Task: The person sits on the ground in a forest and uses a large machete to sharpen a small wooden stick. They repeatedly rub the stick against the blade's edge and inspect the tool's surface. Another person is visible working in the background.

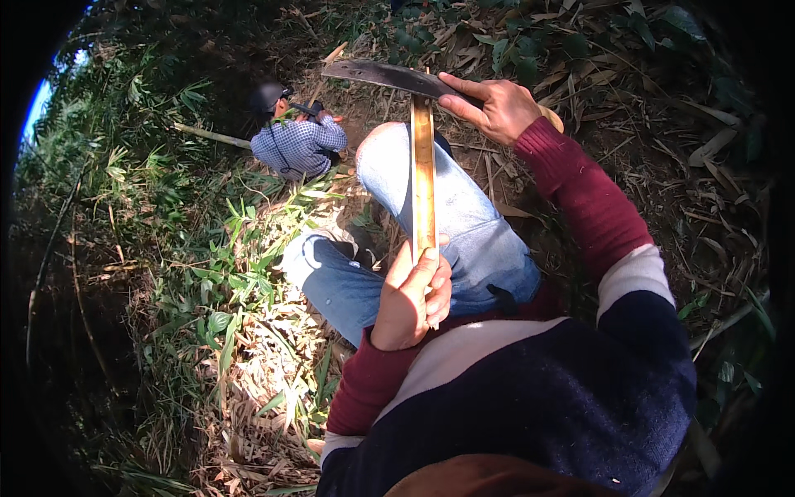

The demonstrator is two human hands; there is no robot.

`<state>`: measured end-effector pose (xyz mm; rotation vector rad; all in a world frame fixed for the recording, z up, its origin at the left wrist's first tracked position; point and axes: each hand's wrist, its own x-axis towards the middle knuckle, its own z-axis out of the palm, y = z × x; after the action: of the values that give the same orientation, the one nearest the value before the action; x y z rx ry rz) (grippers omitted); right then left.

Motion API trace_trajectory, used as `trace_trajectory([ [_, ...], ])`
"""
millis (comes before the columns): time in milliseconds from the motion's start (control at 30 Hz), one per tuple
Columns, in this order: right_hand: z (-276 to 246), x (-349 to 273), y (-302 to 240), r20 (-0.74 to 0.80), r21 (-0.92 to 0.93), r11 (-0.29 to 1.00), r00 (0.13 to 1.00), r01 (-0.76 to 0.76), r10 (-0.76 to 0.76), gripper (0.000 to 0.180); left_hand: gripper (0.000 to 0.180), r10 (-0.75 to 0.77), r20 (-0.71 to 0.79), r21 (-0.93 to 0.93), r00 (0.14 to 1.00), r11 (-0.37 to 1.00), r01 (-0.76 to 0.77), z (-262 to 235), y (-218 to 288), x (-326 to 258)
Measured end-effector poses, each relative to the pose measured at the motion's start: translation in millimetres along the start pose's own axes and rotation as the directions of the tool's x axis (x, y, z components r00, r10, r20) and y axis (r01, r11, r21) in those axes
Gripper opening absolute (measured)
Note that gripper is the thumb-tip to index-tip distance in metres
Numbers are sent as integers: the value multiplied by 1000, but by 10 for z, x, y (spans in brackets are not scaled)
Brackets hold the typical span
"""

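The left grip (414, 294) held the near end of the bamboo strip (424, 174), which pointed forward over the leg (489, 240), while the right grip (505, 108), nearer its far end, grasped the knife (373, 74) crosswise there.

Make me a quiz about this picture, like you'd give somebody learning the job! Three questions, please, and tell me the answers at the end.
1. True or false: the right hand holds the dark-bladed knife.
2. Fill in the missing word: the left hand grips a long, narrow, yellowish ____.
3. Choose one. The other person's shirt is:
A. striped
B. checked
C. plain red

Key: 1. True. 2. Strip. 3. B.
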<state>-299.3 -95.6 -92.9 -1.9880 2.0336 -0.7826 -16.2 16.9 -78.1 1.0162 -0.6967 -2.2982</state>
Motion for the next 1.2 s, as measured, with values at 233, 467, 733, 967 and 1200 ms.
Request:
trace_trajectory([
  [233, 39, -1217, -558, 10, -36, 878, 879, 478, -477, 75, 22, -54, -20, 37, 998, 998, 55, -125, -142, 21],
  [467, 120, -890, -402, -42, -64, 866, 865, 496, -499, 73, 24, 20, 42, 52, 999, 998, -22, -128, -70, 52],
  [733, 16, -396, -229, -56, -241, 934, 957, 265, -286, 60, 27, 0, 58, -5, 998, 1000, 1, -154, -80, 12],
  [967, 28, 9, 73, -31, -38, 979, 979, 203, -204, 57, 30, -13, 40, -31, 999, 999, 14, -63, -63, -12],
  [1200, 56, -1076, -541, -8, -82, 889, 891, 451, -453, 67, 28, 2, 22, -12, 1000, 1000, -2, -60, -147, -13],
])
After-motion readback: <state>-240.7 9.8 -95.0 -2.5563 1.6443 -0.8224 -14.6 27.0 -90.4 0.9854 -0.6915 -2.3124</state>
